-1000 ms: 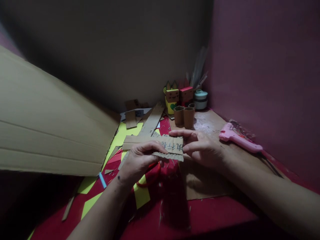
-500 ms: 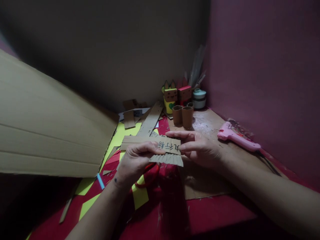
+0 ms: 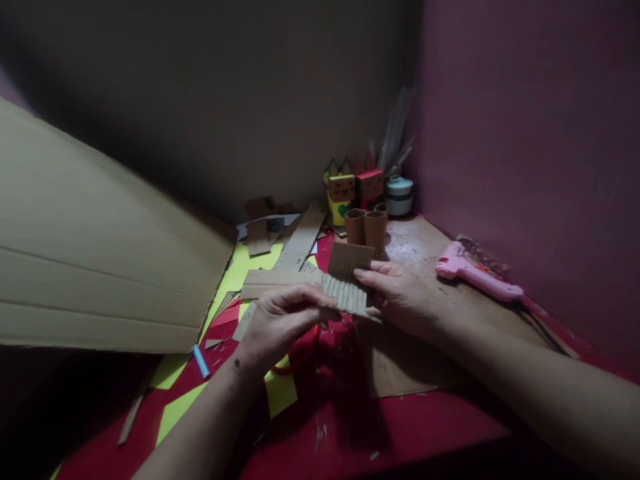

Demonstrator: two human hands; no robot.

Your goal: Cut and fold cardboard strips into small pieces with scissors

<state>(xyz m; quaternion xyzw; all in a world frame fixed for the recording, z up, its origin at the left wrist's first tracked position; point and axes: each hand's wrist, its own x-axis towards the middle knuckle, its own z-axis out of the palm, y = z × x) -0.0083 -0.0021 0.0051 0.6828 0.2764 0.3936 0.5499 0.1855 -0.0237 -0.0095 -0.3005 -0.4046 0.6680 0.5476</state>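
Observation:
Between my two hands is a small piece of corrugated cardboard [image 3: 347,292], its ridged inner layer facing me and a smoother flap standing up at its far end. My left hand [image 3: 290,312] pinches its left lower edge between thumb and fingers. On the other side, my right hand [image 3: 400,293] grips the right edge, thumb on the front face and fingers partly hidden behind. Under my left hand lie red-handled scissors [image 3: 303,353], mostly covered. A flat cardboard strip [image 3: 265,283] rests just beyond my left fingers.
A pink glue gun [image 3: 475,277] lies at right on a cardboard sheet [image 3: 407,367]. Cardboard tubes [image 3: 355,227], a yellow figure [image 3: 341,197], a red figure [image 3: 370,190] and a lidded pot [image 3: 399,197] stand behind. A large cardboard panel [image 3: 110,260] leans at left. Yellow paper [image 3: 180,410] is scattered about.
The cardboard piece has been turned and tilted up: its printed face no longer faces me, and the ridged layer shows more. My right hand has shifted its hold to the right edge.

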